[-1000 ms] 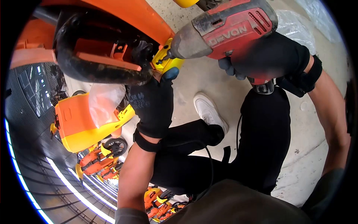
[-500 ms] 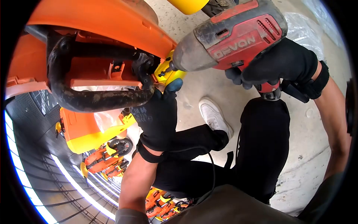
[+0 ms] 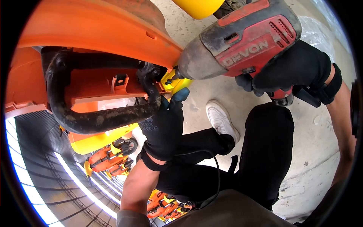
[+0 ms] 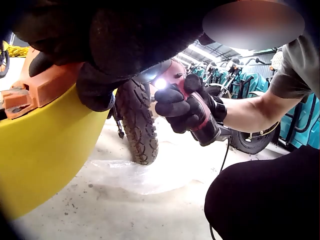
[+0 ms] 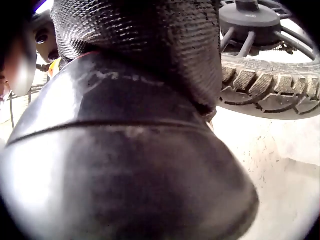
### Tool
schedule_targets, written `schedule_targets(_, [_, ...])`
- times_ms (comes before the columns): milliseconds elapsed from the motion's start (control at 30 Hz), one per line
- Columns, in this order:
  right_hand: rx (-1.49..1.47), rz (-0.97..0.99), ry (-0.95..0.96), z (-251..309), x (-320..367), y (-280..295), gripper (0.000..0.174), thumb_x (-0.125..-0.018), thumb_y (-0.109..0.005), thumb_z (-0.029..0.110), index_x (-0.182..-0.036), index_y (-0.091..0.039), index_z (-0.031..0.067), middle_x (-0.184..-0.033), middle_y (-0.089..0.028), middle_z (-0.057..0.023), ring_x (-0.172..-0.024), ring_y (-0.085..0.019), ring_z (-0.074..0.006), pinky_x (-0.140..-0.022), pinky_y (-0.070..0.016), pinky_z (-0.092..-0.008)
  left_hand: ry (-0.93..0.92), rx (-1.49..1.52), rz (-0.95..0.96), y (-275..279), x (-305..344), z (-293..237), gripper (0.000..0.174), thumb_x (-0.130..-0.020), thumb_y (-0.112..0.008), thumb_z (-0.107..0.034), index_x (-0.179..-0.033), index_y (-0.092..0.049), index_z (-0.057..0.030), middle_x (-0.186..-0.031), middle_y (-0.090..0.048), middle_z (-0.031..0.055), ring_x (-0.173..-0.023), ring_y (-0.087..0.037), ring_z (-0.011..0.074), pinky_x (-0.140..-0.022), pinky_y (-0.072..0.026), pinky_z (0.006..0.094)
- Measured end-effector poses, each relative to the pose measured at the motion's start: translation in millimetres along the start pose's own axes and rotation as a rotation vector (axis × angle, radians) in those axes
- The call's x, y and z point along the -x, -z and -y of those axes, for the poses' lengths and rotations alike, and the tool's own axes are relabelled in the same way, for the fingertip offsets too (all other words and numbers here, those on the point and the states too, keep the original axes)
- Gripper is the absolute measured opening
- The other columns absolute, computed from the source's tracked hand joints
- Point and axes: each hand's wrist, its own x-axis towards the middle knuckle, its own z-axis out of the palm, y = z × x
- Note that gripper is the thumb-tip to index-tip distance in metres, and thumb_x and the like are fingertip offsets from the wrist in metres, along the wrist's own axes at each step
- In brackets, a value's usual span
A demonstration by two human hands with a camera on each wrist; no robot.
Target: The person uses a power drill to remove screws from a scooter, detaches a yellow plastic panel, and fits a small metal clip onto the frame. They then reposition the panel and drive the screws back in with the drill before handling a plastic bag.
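Note:
My right hand (image 3: 293,66), in a black glove, grips the handle of a red and grey impact driver (image 3: 245,53). The driver's bit points left, right at the yellow panel (image 3: 183,84) beside the orange body shell (image 3: 106,28). Just below the bit, my gloved left hand (image 3: 162,130) holds the yellow panel's edge, its fingers partly hidden behind a black bent tube (image 3: 109,122). In the left wrist view, fingers straddle the orange and yellow edge, and the driver's lamp shines. A dark rounded part of the driver (image 5: 125,175) fills the right wrist view.
A treaded tire (image 4: 137,122) stands behind the panel, with clear plastic sheet (image 4: 145,175) on the floor under it. Several orange and yellow vehicles (image 3: 102,159) stand at the lower left. My knee (image 3: 268,125) is below the driver.
In the head view, the orange shell, black tube and driver have shifted downward, the driver also rightward. The bit stays at the yellow panel and both hands keep their holds.

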Motion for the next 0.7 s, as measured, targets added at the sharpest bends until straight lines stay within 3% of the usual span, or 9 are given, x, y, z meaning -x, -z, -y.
schedule_targets(33, [-0.003, 0.002, 0.002, -0.2, 0.6, -1.3, 0.048, -0.068, -0.069, -0.002, -0.115, -0.062, -0.0006, -0.096, -0.069, -0.0127, -0.08, -0.067, -0.0183, -0.07, -0.0568, -0.0306, -0.031, -0.053, -0.024, 0.1, 1.0, 0.2, 0.042, -0.082, -0.071, -0.041, -0.076, -0.054, -0.0036, -0.061, -0.048, 0.0093, -0.054, -0.05, 0.0265, -0.052, -0.0374, 0.0374])
schedule_targets(200, [-0.184, 0.062, 0.013, 10.2, 0.3, -3.5, 0.052, -0.067, -0.07, -0.003, -0.118, -0.06, -0.0008, -0.096, -0.069, -0.013, -0.081, -0.067, -0.0189, -0.07, -0.0566, -0.0309, 0.035, 0.048, -0.022, 5.0, -1.9, -5.0, 0.043, -0.083, -0.07, -0.043, -0.076, -0.054, -0.0033, -0.061, -0.047, 0.009, -0.055, -0.05, 0.0269, -0.052, -0.0376, 0.0374])
schedule_targets(300, [0.071, 0.066, 0.147, -2.0, -5.1, 1.7, 0.052, -0.067, -0.07, -0.004, -0.118, -0.061, -0.0003, -0.096, -0.069, -0.0127, -0.081, -0.067, -0.0193, -0.069, -0.0564, -0.0309, 0.041, 0.072, -0.028, 3.0, -1.9, -5.0, 0.043, -0.083, -0.07, -0.043, -0.079, -0.056, -0.0029, -0.063, -0.048, 0.0094, -0.057, -0.051, 0.0271, -0.053, -0.0383, 0.0369])
schedule_targets(367, [-0.027, 0.054, 0.062, 7.8, 0.2, -0.9, 0.052, -0.067, -0.07, -0.004, -0.118, -0.061, 0.0002, -0.096, -0.069, -0.0124, -0.081, -0.067, -0.0192, -0.069, -0.0562, -0.0308, 0.042, 0.064, -0.036, 1.8, -1.3, -1.8, 0.042, -0.083, -0.07, -0.043, -0.081, -0.058, -0.0022, -0.065, -0.049, 0.0097, -0.059, -0.051, 0.0273, -0.054, -0.0387, 0.0366])
schedule_targets(433, [-0.126, 0.043, -0.029, 8.4, 1.8, -1.8, 0.053, -0.067, -0.07, -0.004, -0.118, -0.061, 0.0007, -0.096, -0.069, -0.012, -0.081, -0.067, -0.0191, -0.069, -0.0561, -0.0307, -0.104, -0.04, -0.076, 1.7, -0.1, 1.5, 0.044, -0.083, -0.07, -0.04, -0.096, -0.06, 0.0002, -0.07, -0.051, 0.0105, -0.06, -0.052, 0.027, -0.055, -0.0395, 0.0358])
schedule_targets(467, [-0.083, 0.003, -0.006, 3.3, 0.8, -1.4, 0.053, -0.067, -0.07, -0.003, -0.118, -0.061, 0.0008, -0.096, -0.069, -0.012, -0.081, -0.067, -0.0189, -0.07, -0.0562, -0.0307, -0.103, -0.041, -0.076, 1.1, 0.3, 2.1, 0.044, -0.083, -0.07, -0.04, -0.096, -0.06, 0.0002, -0.07, -0.051, 0.0105, -0.06, -0.052, 0.027, -0.055, -0.0395, 0.0358])
schedule_targets(533, [-0.041, -0.037, 0.017, -3.9, 0.0, -0.4, 0.052, -0.067, -0.07, -0.003, -0.119, -0.061, 0.0009, -0.096, -0.069, -0.012, -0.082, -0.067, -0.0187, -0.07, -0.0562, -0.0307, -0.003, 0.103, -0.005, -0.2, 1.1, 2.5, 0.055, -0.084, -0.071, -0.038, -0.117, -0.055, 0.0025, -0.073, -0.052, 0.0115, -0.061, -0.052, 0.0271, -0.055, -0.0398, 0.0362])
schedule_targets(633, [0.07, -0.001, 0.067, -3.3, -1.3, -0.6, 0.051, -0.067, -0.07, -0.004, -0.117, -0.061, 0.0003, -0.096, -0.069, -0.0127, -0.082, -0.067, -0.0191, -0.071, -0.0567, -0.0314, -0.046, 0.003, -0.035, -3.1, 1.7, 7.1, 0.065, -0.083, -0.071, -0.037, -0.128, -0.048, 0.0028, -0.073, -0.052, 0.0116, -0.062, -0.053, 0.0271, -0.055, -0.0402, 0.0363])
schedule_targets(700, [-0.089, 0.026, 0.055, 5.4, -0.5, -3.1, 0.05, -0.066, -0.07, -0.004, -0.115, -0.062, 0.0, -0.097, -0.069, -0.0132, -0.082, -0.067, -0.0196, -0.071, -0.0571, -0.0319, -0.076, -0.048, -0.015, -4.4, 5.8, 11.5, 0.067, -0.083, -0.071, -0.038, -0.131, -0.046, 0.0026, -0.072, -0.052, 0.0106, -0.061, -0.053, 0.0261, -0.055, -0.0402, 0.0359])
